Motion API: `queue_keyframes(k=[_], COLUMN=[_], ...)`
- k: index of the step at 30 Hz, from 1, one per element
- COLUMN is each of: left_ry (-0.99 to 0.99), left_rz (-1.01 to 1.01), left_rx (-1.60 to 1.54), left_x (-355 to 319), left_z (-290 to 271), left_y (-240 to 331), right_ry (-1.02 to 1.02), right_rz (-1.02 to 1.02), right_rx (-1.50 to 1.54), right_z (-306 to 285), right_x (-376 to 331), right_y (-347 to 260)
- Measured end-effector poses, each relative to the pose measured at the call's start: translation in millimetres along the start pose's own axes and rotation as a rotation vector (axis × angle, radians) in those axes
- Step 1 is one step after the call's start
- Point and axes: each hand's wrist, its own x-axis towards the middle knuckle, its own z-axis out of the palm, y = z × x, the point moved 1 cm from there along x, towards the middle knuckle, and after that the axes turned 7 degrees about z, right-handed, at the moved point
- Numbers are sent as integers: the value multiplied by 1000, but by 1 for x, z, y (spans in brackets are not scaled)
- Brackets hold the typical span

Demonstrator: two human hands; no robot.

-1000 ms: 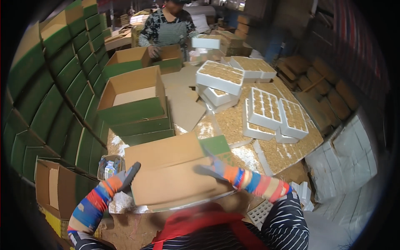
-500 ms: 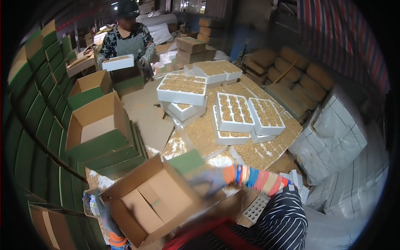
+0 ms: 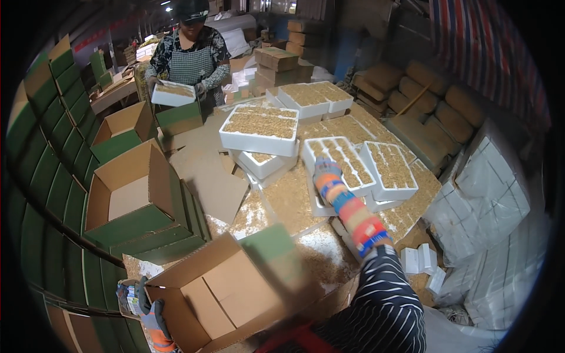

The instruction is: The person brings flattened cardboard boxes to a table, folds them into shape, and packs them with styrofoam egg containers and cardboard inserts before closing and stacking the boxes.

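Note:
My left hand (image 3: 155, 315), in a grey and orange glove, grips the left wall of an open cardboard box (image 3: 232, 291) at the front. Two flaps cover the box's bottom, with nothing lying on them. My right hand (image 3: 327, 170), also gloved, reaches across the table and is closed on the left edge of a white foam tray (image 3: 359, 183). Rows of small tan material fill this tray, which rests on another foam tray (image 3: 321, 206). The right fingertips are partly hidden against the tan material.
A filled foam tray (image 3: 391, 170) stands to the right, another stack (image 3: 259, 138) to the left. Green-sided boxes (image 3: 132, 194) line the left. Across the table a co-worker (image 3: 191, 56) holds a foam tray (image 3: 173, 93) over a box. Wrapped white bundles (image 3: 479, 194) stand at right.
My right hand has moved from beside the cardboard box out to the foam tray, which has shifted slightly. My left hand stays at the box. The co-worker's tray now tilts above a box.

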Motion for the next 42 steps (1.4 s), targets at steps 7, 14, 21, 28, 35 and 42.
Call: queue_keyframes(k=[7, 14, 21, 28, 35, 42], left_ry=[-108, -106, 6, 32, -72, -13], left_rz=[-26, -41, -92, -32, -30, -73], left_rx=[-105, -178, -139, -385, -88, 26], left_x=[32, 58, 52, 46, 38, 38], left_z=[10, 49, 49, 46, 33, 43], left_y=[21, -36, -17, -52, -10, -97], right_ry=[134, 169, 285, 245, -153, -581], right_rz=[-340, -506, -766, -1235, -1361, -1501], right_rx=[-21, 56, 406, 746, 498, 391], right_z=[-19, -28, -200, -267, -226, -104], right_x=[-164, -146, -213, -280, -262, -257], right_y=[14, 32, -2, -71, -107, -148])
